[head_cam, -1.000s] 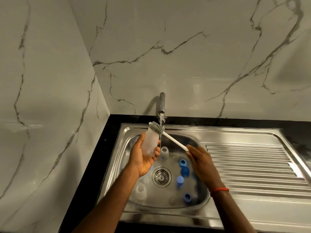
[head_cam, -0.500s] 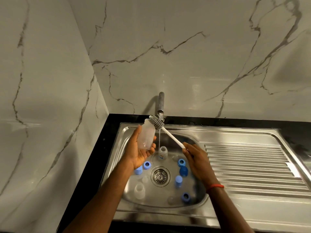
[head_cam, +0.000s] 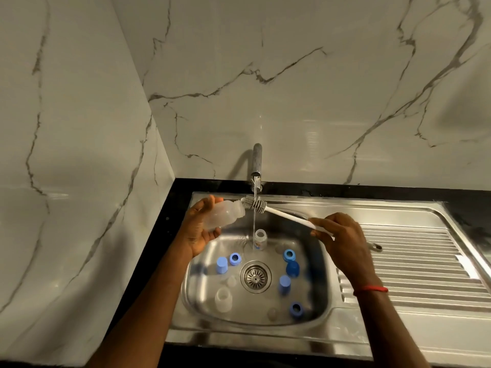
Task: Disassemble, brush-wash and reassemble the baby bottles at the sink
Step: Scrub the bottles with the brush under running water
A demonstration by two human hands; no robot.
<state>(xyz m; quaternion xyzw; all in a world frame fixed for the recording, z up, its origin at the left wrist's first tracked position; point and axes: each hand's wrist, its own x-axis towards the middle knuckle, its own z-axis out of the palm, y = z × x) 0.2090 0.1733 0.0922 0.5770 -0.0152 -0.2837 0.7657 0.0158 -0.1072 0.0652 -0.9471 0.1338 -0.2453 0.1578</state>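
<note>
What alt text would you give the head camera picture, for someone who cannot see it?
A person's left hand holds a clear baby bottle on its side while the right hand holds a bottle brush, its bristles under the running tap next to the bottle's mouth. Blue caps and clear bottle parts lie in the steel sink below.

Pretty dim and greyish overall, lit softly from the right side. A faint glare patch is seen on the marble wall [head_cam: 313, 134] right of the tap [head_cam: 257, 160], and the tap's shadow is thrown to its left. Bright reflections are scattered over the steel sink [head_cam: 345, 208]. Straight edges are bent toward the corners, wide-angle style. Fine detail is smeared throughout.
</note>
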